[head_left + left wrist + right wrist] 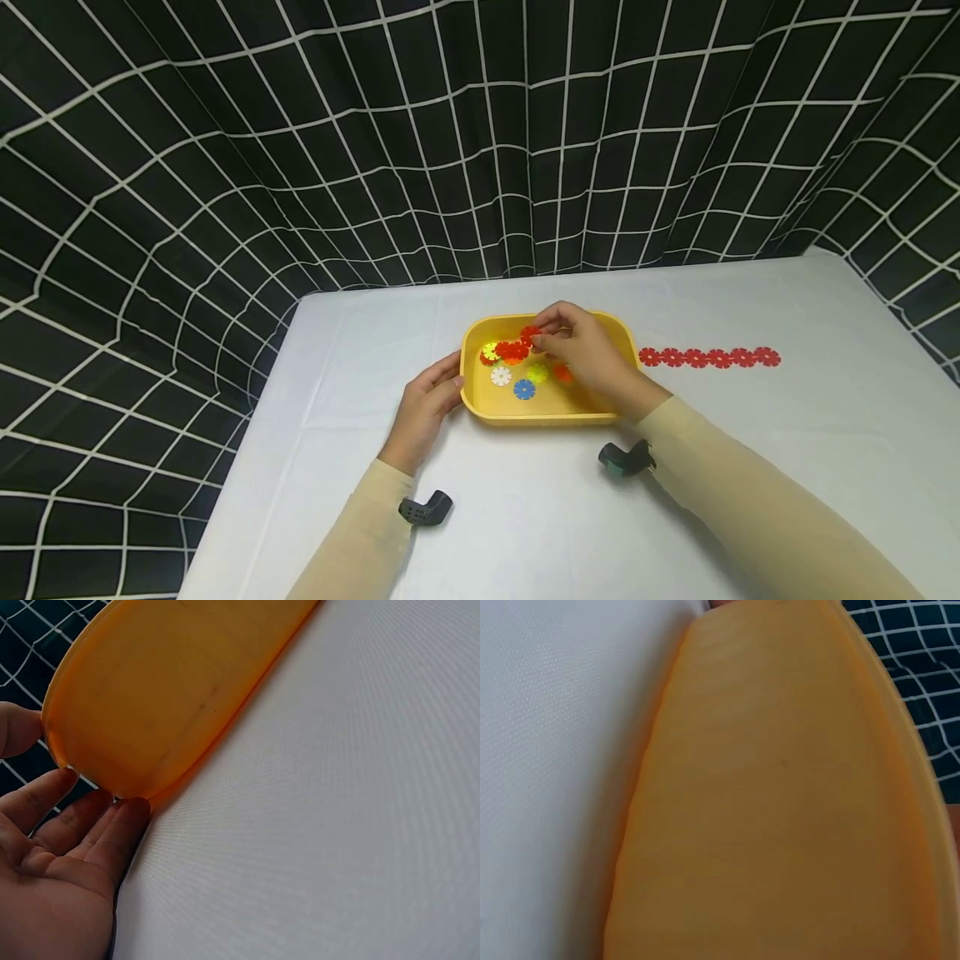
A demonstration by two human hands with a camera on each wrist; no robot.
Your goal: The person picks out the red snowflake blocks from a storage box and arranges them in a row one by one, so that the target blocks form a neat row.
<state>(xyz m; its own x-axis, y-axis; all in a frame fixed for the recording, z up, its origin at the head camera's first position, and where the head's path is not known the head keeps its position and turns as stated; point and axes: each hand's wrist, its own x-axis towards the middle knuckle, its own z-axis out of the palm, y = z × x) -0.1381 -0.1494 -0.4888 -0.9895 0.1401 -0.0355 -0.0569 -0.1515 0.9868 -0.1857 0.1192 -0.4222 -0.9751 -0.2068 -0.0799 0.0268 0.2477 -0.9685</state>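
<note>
Over the yellow tray point(577, 419), my right hand point(581, 342) pinches a red notched disc point(529, 335) between thumb and fingers. My left hand point(429, 404) rests against the tray's left end; in the left wrist view its fingers point(124, 832) lie along the outer wall. Inside the tray are more red discs point(512, 350), a yellow disc point(491, 352), a white disc point(501, 377), a blue disc point(524, 389), a yellow-green disc point(537, 373) and an orange disc point(562, 372). The tray wall hides the right hand in the right wrist view.
A straight chain of several red discs point(708, 357) lies to the right of the tray on the white-covered table point(517, 517). Behind the table hangs a black curtain point(480, 167) with white grid lines.
</note>
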